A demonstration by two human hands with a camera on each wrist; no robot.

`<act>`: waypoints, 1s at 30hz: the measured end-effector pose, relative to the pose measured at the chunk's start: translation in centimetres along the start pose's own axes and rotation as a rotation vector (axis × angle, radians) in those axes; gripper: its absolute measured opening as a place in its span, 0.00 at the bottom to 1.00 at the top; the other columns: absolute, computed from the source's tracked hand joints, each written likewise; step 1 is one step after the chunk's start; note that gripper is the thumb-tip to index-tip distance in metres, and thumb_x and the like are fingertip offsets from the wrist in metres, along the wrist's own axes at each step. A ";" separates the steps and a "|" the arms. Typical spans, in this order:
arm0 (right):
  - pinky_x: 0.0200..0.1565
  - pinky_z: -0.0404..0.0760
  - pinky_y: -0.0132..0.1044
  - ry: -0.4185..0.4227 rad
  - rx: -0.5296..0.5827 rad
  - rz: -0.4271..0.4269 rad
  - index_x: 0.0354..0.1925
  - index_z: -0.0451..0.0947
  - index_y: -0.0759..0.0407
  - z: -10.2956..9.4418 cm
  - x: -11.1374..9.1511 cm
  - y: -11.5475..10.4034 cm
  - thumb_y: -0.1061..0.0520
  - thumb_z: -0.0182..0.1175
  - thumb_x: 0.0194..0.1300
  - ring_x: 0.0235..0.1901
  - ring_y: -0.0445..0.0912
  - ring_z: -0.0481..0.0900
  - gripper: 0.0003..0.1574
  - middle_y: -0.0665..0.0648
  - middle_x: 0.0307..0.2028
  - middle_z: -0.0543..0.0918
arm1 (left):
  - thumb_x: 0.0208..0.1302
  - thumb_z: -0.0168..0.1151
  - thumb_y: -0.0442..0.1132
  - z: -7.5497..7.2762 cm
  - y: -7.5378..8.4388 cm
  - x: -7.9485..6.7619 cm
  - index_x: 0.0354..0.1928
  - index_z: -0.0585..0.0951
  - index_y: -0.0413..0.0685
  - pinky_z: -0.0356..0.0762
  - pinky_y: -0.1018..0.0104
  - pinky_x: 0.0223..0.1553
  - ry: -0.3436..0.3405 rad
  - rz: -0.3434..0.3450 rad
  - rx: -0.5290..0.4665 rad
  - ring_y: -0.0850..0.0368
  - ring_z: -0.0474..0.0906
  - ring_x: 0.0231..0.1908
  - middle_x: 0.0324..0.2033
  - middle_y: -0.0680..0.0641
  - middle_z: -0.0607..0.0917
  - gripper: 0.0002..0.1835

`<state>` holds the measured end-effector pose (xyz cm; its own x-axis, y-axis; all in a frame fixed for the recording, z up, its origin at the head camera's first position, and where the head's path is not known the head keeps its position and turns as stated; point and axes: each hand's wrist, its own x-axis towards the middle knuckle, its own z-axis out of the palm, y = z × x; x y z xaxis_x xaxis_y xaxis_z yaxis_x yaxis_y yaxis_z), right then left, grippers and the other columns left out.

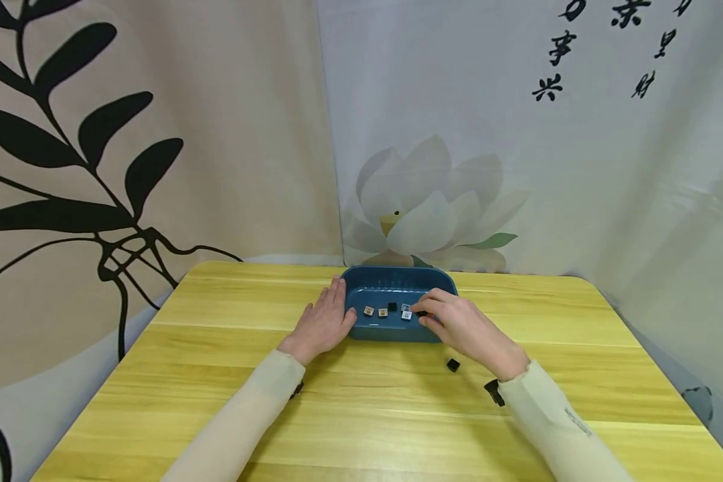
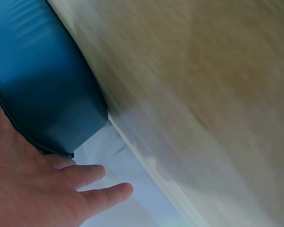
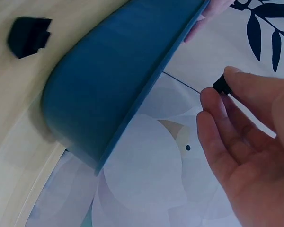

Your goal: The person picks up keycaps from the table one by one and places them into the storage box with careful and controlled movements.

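Note:
A blue rectangular tray (image 1: 397,335) stands near the table's far edge. My left hand (image 1: 323,320) lies against its left end, fingers extended and thumb over the rim; the left wrist view shows the palm (image 2: 33,184) beside the tray's outer wall (image 2: 42,71). Above the tray's right side, my right hand (image 1: 458,321) pinches a small black block (image 3: 221,85) between thumb and fingertips. Inside the tray lie several small pale square pieces with dark marks, such as this square piece (image 1: 383,312), along with a black piece (image 1: 392,306). Their exact kind is too small to tell.
Outside the tray, near its front right corner, another small black block (image 1: 453,365) with a notched side rests on the wooden table (image 1: 361,408). A printed curtain (image 1: 247,134) hangs just behind the table's far edge.

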<state>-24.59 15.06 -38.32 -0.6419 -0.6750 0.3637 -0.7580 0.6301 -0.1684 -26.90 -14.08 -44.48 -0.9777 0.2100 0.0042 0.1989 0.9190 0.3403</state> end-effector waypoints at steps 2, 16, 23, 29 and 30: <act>0.41 0.85 0.35 -0.002 0.000 0.009 0.52 0.87 0.56 0.0 0.4 0.0 0.62 0.70 0.67 0.43 0.44 0.84 0.15 0.52 0.49 0.84 | 0.81 0.40 0.54 0.0 0.0 0.0 0.82 0.46 0.38 0.56 0.32 0.72 0.003 -0.001 -0.001 0.37 0.50 0.79 0.83 0.41 0.43 0.40; 0.45 0.85 0.38 0.000 0.050 0.043 0.52 0.88 0.56 0.9 2.6 0.3 0.61 0.68 0.70 0.46 0.45 0.84 0.13 0.52 0.49 0.85 | 0.81 0.40 0.54 0.1 0.0 0.0 0.82 0.45 0.38 0.55 0.33 0.72 0.000 -0.012 -0.009 0.38 0.49 0.79 0.83 0.41 0.43 0.40; 0.45 0.85 0.38 -0.020 0.073 0.083 0.52 0.87 0.57 1.9 3.5 0.7 0.61 0.67 0.70 0.44 0.45 0.85 0.13 0.53 0.48 0.85 | 0.81 0.40 0.54 0.1 -0.1 0.0 0.82 0.45 0.38 0.55 0.32 0.72 0.003 -0.009 -0.008 0.37 0.48 0.79 0.83 0.41 0.43 0.40; 0.45 0.85 0.40 -0.057 0.098 0.125 0.53 0.87 0.58 2.8 4.2 1.0 0.62 0.66 0.71 0.44 0.47 0.85 0.14 0.55 0.49 0.85 | 0.81 0.40 0.54 0.0 0.1 0.0 0.82 0.45 0.38 0.54 0.32 0.72 -0.004 -0.004 0.000 0.37 0.47 0.79 0.83 0.41 0.43 0.40; 0.46 0.85 0.40 -0.070 0.102 0.134 0.53 0.87 0.58 2.9 4.3 1.1 0.62 0.66 0.71 0.44 0.47 0.85 0.14 0.55 0.50 0.85 | 0.81 0.40 0.54 -0.1 0.1 0.0 0.82 0.45 0.38 0.53 0.32 0.72 -0.006 -0.004 0.000 0.37 0.47 0.80 0.83 0.41 0.43 0.40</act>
<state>-28.51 11.69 -39.61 -0.7415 -0.6151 0.2681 -0.6709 0.6764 -0.3039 -26.90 -14.02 -44.41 -0.9780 0.2084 -0.0026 0.1951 0.9197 0.3408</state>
